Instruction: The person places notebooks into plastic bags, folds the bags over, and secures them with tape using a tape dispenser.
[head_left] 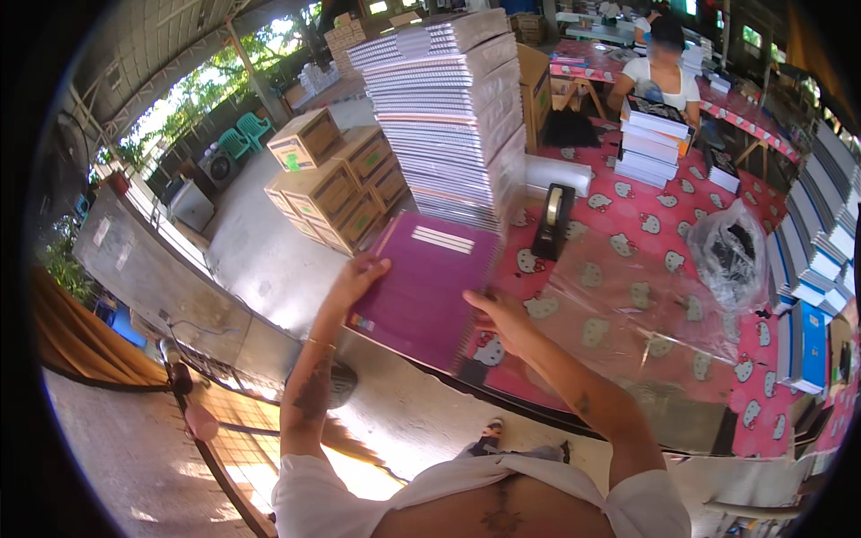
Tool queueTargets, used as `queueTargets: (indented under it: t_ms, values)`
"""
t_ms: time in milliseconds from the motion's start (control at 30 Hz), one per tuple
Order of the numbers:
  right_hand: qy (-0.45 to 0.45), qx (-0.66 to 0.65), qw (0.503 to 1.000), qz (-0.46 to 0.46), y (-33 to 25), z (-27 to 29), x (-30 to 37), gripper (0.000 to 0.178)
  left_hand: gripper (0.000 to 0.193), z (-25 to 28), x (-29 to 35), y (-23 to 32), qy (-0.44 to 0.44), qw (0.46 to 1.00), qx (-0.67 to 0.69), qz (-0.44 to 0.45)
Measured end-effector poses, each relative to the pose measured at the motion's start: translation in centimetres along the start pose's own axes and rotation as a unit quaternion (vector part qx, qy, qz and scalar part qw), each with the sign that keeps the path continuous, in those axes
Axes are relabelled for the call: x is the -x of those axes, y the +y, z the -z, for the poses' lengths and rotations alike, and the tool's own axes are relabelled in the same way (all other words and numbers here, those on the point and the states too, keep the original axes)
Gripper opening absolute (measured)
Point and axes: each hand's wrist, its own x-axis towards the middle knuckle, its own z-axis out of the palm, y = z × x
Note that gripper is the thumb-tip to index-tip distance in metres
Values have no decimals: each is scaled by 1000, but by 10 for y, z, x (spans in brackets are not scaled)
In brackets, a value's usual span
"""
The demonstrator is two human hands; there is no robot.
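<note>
A purple spiral notebook [414, 300] with a white label block lies before me at the table's front edge, its coil on the right side. My left hand [360, 278] grips its left edge, thumb on the cover and fingers out of sight beneath. My right hand [498, 318] holds the coil side, with the thumb over the edge. Just beyond the notebook rises a tall stack of spiral notebooks [430, 125], some in clear plastic wrap. Right of that stack stands a black tape dispenser [553, 220].
A clear plastic sheet [619, 309] covers part of the pink patterned tablecloth [623, 242]. Crumpled plastic bag [731, 255] and book stacks [821, 224] stand at right. Cardboard boxes [336, 179] sit on the floor at left. Across the table, a person [664, 76] sits behind a book pile [650, 143].
</note>
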Motion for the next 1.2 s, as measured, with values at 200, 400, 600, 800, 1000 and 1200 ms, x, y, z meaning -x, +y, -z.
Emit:
queueTargets:
  t_ms: [200,400,600,800,1000,1200]
  values:
    - [16,-11,999,36,18,-61,-119,57,58,70,-88,-40,-28,998,-63,-14]
    - [157,121,977,77,52,-44,-123,76,56,56,-135,-109,6,985,-164,-51]
    - [478,420,747,196,111,145,22,66,42,-86,-47,25,142,915,-104,-362]
    - [785,387,483,-23,150,285,234,83,50,-321,-46,114,-181,861,-46,-473]
    - [836,135,501,-175,148,283,327,109,65,-505,-123,124,-276,823,-150,-473]
    - [726,-267,587,240,185,295,407,97,76,-635,-76,141,-309,838,-223,-391]
